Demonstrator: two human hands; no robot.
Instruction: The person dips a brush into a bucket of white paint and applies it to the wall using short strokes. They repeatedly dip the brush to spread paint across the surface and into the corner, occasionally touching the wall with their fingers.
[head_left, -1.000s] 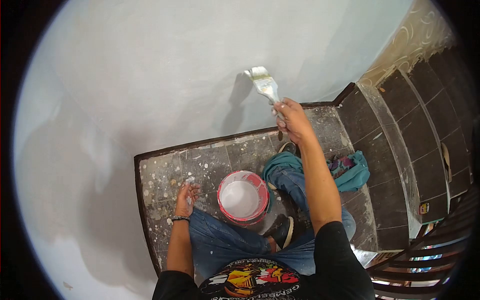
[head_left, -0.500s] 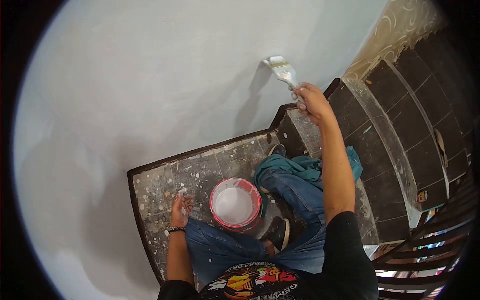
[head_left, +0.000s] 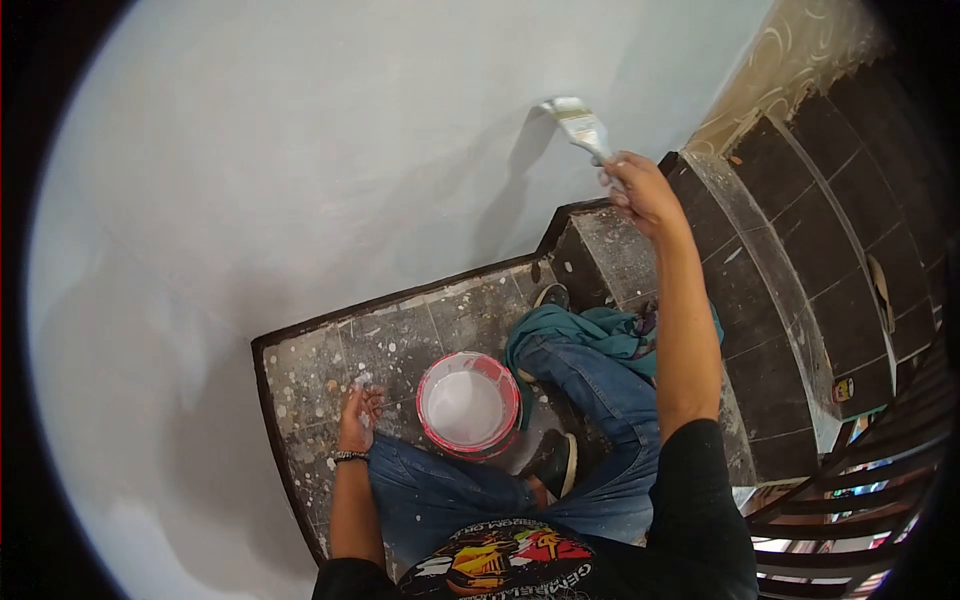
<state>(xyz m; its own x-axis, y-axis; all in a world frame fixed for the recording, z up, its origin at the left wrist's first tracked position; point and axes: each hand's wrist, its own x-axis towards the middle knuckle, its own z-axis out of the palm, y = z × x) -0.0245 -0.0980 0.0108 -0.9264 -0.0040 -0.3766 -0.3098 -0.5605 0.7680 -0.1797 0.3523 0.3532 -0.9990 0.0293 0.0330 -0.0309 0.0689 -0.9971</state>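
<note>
My right hand [head_left: 643, 192] grips the handle of a paintbrush [head_left: 580, 125], whose pale, paint-coated bristles touch the white wall [head_left: 350, 130]. A shadow of the brush and hand falls on the wall to the left. At the lower left, my left hand [head_left: 360, 412] hangs beside my knee with its fingers loosely curled and apart; whitish paint marks the fingers. To the right of that hand, a red-rimmed bucket [head_left: 467, 403] holding white paint stands on the spattered tiled floor [head_left: 400, 335], between my legs.
Dark tiled steps [head_left: 770, 270] lie at the right, with a sandal-like item [head_left: 880, 290] and a small can [head_left: 843, 389] on them. Slatted railings [head_left: 850, 520] fill the lower right. Teal cloth [head_left: 590, 330] lies over my leg. Patterned wall covering [head_left: 780, 75] is at the upper right.
My right hand and the brush have moved slightly up and to the right along the wall. My left hand has hardly moved.
</note>
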